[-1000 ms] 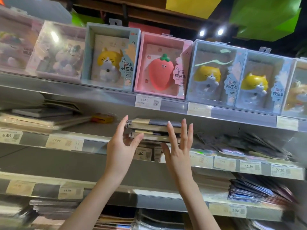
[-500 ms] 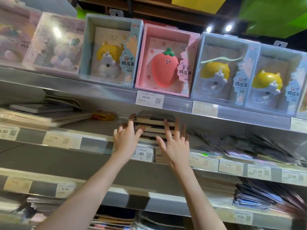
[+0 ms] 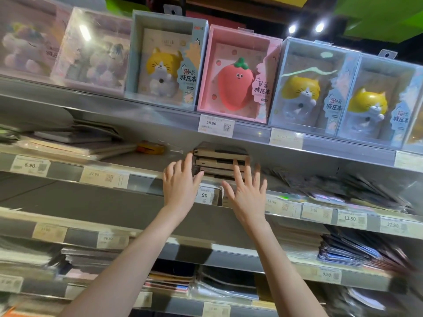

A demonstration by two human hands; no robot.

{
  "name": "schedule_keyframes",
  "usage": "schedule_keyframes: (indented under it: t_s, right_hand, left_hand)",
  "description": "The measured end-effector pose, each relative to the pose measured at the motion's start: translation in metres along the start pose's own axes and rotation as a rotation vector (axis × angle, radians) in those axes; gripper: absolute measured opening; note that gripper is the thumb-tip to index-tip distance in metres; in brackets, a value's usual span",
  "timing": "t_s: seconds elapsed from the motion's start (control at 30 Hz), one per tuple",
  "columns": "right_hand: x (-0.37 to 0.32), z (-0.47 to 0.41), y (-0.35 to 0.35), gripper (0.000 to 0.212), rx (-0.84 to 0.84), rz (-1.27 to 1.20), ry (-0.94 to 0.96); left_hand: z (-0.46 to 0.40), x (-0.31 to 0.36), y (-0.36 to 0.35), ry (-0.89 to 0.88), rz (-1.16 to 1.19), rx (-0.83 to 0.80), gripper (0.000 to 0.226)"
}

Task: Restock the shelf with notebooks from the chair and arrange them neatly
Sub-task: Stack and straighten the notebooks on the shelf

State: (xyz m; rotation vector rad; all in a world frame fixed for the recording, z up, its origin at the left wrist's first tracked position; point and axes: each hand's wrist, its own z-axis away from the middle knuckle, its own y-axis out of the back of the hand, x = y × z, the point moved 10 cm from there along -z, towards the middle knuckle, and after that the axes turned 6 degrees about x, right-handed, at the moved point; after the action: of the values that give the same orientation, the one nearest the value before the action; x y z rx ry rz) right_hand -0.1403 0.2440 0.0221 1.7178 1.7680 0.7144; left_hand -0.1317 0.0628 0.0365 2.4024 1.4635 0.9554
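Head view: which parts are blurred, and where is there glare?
Head view: the pink strawberry box and white 58.00 price tag are sharp; the dark packets on the right shelves are smeared by blur; glare marks the clear plastic box at upper left; two ceiling spotlights flare.

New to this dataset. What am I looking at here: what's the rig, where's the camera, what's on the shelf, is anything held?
No robot: a person's two bare hands, filmed by a wide-angle camera on their head, looking up at shop shelves. The left hand and right hand have straight fingers against a small stack of notebooks on the second shelf; nothing is gripped. To its left lie flat notebooks, to its right dark packets. Above stand boxed toy notebooks, including a pink strawberry box.
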Motion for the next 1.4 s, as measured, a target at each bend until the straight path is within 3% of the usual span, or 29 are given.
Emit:
schedule_keyframes:
  t_s: [0.17,0.43,0.83,1.17,1.4]
  right_hand:
    - [-0.005,0.024,0.001,0.082,0.035,0.001,0.003]
    - [-0.022,0.066,-0.012,0.064,-0.033,-0.002,0.007]
    - [-0.056,0.145,-0.062,0.060,-0.143,-0.030,0.048]
    - [-0.081,0.258,-0.162,0.058,-0.390,-0.133,0.060]
    - [-0.111,0.384,-0.253,0.057,-0.686,-0.197,0.088]
  left_hand:
    - [0.014,-0.001,0.011,-0.058,-0.010,0.007,0.057]
    - [0.058,-0.009,0.025,-0.143,-0.109,-0.023,0.057]
    - [0.144,-0.071,0.003,-0.095,-0.104,-0.185,0.059]
    - [0.266,-0.157,-0.045,0.028,-0.149,-0.348,0.061]
    - [0.403,-0.238,-0.067,0.162,-0.202,-0.554,0.063]
